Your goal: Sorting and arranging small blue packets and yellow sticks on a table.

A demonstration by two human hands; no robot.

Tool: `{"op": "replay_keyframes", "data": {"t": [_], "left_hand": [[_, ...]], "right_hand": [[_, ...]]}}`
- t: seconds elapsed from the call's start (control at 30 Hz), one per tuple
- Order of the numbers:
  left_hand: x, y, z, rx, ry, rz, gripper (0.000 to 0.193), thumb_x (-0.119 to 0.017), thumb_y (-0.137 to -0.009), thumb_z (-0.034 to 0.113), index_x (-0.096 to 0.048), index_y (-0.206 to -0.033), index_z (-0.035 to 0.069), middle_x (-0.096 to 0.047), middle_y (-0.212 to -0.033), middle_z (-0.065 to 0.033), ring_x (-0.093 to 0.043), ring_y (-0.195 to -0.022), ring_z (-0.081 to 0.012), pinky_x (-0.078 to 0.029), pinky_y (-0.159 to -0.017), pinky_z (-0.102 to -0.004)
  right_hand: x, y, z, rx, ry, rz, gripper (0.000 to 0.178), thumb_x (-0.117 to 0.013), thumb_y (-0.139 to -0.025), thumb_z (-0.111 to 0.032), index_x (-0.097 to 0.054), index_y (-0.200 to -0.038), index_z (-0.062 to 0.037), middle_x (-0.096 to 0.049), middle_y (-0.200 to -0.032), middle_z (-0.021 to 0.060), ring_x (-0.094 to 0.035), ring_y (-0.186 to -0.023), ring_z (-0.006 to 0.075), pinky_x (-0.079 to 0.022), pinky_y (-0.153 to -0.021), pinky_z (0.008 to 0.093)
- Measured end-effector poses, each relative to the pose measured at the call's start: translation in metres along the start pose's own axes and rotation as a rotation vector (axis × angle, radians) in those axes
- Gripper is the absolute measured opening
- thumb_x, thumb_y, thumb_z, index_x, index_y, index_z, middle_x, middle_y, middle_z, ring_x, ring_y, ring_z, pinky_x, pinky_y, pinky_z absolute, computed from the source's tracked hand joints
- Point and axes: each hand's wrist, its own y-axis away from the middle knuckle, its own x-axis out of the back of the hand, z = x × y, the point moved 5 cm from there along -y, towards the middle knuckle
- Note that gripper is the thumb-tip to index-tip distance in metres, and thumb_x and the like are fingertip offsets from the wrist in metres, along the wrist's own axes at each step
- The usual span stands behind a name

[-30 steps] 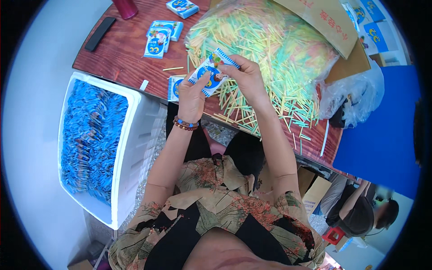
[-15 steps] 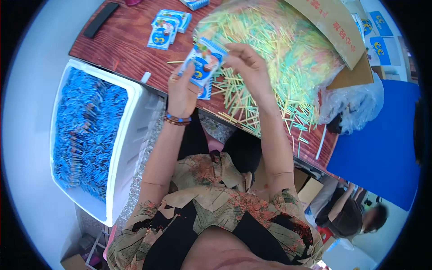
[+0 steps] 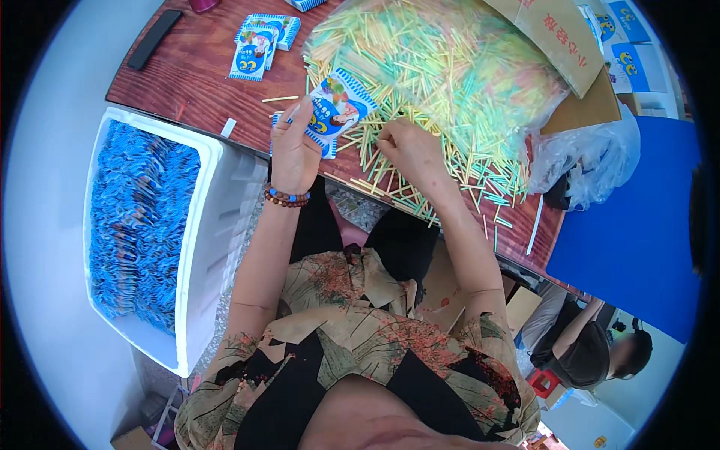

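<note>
My left hand (image 3: 294,150) holds a small blue and white printed packet (image 3: 339,111) above the edge of the brown wooden table (image 3: 202,82). A bead bracelet sits on that wrist. My right hand (image 3: 409,150) rests with fingers pinching among loose yellow and green thin sticks (image 3: 420,187) at the near edge of a large heap of them (image 3: 442,67). Another blue packet (image 3: 330,147) lies flat on the table under the held one.
A white tub (image 3: 202,225) full of blue packets (image 3: 142,217) stands at my left, below the table. More blue packets (image 3: 259,45) and a dark flat bar (image 3: 154,39) lie on the table's far left. A cardboard box (image 3: 559,37), a clear plastic bag (image 3: 585,157) and another person (image 3: 592,349) are at right.
My right hand has left the packet and dropped to the sticks on the table. My left hand still holds the packet, now alone.
</note>
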Motion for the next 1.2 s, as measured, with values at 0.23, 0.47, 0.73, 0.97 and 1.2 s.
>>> {"op": "replay_keyframes", "data": {"t": [0.23,0.47,0.73,0.97,1.2], "left_hand": [[0.005,0.003,0.002,0.018,-0.050,0.041,0.019,-0.055,-0.097,0.018,-0.065,-0.107,0.005,-0.068,-0.108,-0.0072,-0.067,-0.098,-0.0184,-0.055,-0.084,-0.0348],[-0.004,0.008,0.003,0.012,0.000,0.004,0.020,-0.056,-0.096,0.017,-0.065,-0.103,0.000,-0.068,-0.102,-0.0082,-0.068,-0.091,-0.0172,-0.057,-0.079,-0.0336],[-0.009,0.011,-0.004,0.049,-0.022,-0.030,0.020,-0.054,-0.097,0.013,-0.063,-0.106,-0.002,-0.068,-0.104,-0.0104,-0.068,-0.092,-0.0186,-0.058,-0.080,-0.0362],[-0.009,0.013,-0.004,0.037,-0.002,-0.031,0.019,-0.053,-0.097,0.013,-0.063,-0.106,0.000,-0.068,-0.103,-0.0090,-0.068,-0.091,-0.0176,-0.058,-0.079,-0.0346],[-0.004,0.011,0.000,0.036,0.040,-0.023,0.022,-0.051,-0.099,0.019,-0.063,-0.104,0.001,-0.069,-0.101,-0.0092,-0.068,-0.090,-0.0169,-0.058,-0.079,-0.0345]], "right_hand": [[0.019,-0.005,0.002,0.049,-0.296,0.114,0.005,-0.062,-0.084,-0.007,-0.061,-0.087,-0.0032,-0.064,-0.082,0.0092,-0.063,-0.069,0.0188,-0.048,-0.061,0.0307],[0.074,-0.005,-0.030,0.067,-1.064,0.360,0.016,-0.059,-0.089,-0.003,-0.060,-0.105,-0.0024,-0.062,-0.083,0.0013,-0.062,-0.072,0.0080,-0.042,-0.055,0.0182],[0.072,-0.011,-0.049,0.219,-1.166,0.471,0.013,-0.058,-0.090,0.000,-0.060,-0.103,0.0015,-0.067,-0.093,0.0092,-0.062,-0.078,0.0110,-0.049,-0.069,0.0225],[0.053,-0.015,-0.051,0.197,-0.905,0.459,0.009,-0.066,-0.086,-0.005,-0.066,-0.094,-0.0023,-0.067,-0.090,0.0046,-0.062,-0.087,0.0143,-0.048,-0.079,0.0290],[0.052,-0.014,-0.073,0.483,-0.365,0.276,0.018,-0.059,-0.091,-0.019,-0.070,-0.099,-0.0062,-0.060,-0.122,0.0102,-0.045,-0.124,0.0299,-0.030,-0.104,0.0423]]}}
